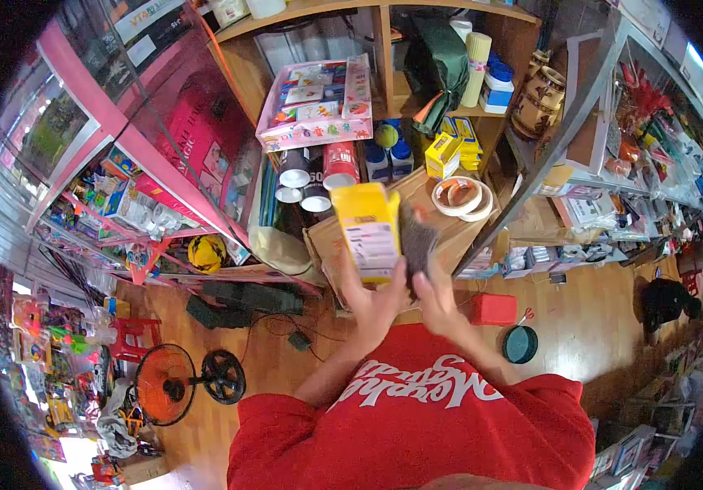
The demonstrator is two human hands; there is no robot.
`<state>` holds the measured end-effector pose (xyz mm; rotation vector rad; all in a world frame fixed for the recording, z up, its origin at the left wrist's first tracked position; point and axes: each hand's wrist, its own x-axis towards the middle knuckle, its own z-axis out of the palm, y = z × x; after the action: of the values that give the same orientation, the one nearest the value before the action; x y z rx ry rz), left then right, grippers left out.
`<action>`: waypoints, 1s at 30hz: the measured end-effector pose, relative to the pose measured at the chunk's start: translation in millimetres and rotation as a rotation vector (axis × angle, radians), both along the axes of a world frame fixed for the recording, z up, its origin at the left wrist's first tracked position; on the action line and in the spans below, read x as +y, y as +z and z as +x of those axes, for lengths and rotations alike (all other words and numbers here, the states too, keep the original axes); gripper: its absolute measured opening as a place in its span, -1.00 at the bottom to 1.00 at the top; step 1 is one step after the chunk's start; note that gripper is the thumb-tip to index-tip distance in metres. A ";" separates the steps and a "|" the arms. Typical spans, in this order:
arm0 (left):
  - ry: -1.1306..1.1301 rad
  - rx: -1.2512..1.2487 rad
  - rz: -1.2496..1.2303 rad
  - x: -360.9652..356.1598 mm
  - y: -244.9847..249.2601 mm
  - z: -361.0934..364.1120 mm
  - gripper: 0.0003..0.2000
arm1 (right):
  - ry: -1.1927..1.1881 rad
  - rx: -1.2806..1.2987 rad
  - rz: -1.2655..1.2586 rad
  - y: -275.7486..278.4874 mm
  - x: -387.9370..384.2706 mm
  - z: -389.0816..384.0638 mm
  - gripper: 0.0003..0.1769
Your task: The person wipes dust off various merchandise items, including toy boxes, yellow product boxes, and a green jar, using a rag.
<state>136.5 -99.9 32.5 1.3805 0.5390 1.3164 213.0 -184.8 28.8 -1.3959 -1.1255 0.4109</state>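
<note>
Yellow box (368, 233), one, gripped in my left hand (376, 306).
My right hand (437, 300) holds one dark pad (417, 237) just beside it; two tape rolls (464, 198) lie behind.

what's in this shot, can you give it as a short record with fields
setting: shop with packed wooden shelves and a wooden floor
left hand: grips the yellow box from below, box upright
right hand: holds a dark flat item beside the box; what it is cannot be told
behind the hands: cardboard carton with tape rolls on it
on the floor: red box, teal bowl, orange fan
clothing: red shirt with white lettering
</note>
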 end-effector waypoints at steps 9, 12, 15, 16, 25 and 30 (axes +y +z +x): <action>-0.043 0.193 0.254 -12.6 -11.6 -5.8 -0.25 | -0.006 0.412 -0.055 26.8 10.2 3.1 -0.49; 0.096 0.304 0.311 -5.1 -11.4 -5.9 -0.21 | 0.032 0.286 0.008 12.2 9.6 2.7 -0.48; 0.005 0.134 0.048 7.9 -4.1 -5.3 -0.20 | 0.089 0.218 0.020 1.1 0.3 -5.9 -0.48; -0.039 0.161 0.078 11.4 -4.2 -8.8 -0.20 | 0.068 0.311 -0.037 0.4 -1.9 -10.0 -0.47; -0.147 -0.107 0.031 17.6 1.3 -20.4 -0.40 | 0.061 0.450 -0.185 -1.8 9.6 10.7 -0.49; -0.317 -0.236 -0.322 13.1 8.0 -24.8 -0.42 | 0.080 0.124 -0.032 2.3 9.4 -13.1 -0.45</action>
<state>111.6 -86.9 40.5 0.9827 0.3371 1.0624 200.0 -175.4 31.1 -1.3378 -1.0795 0.5677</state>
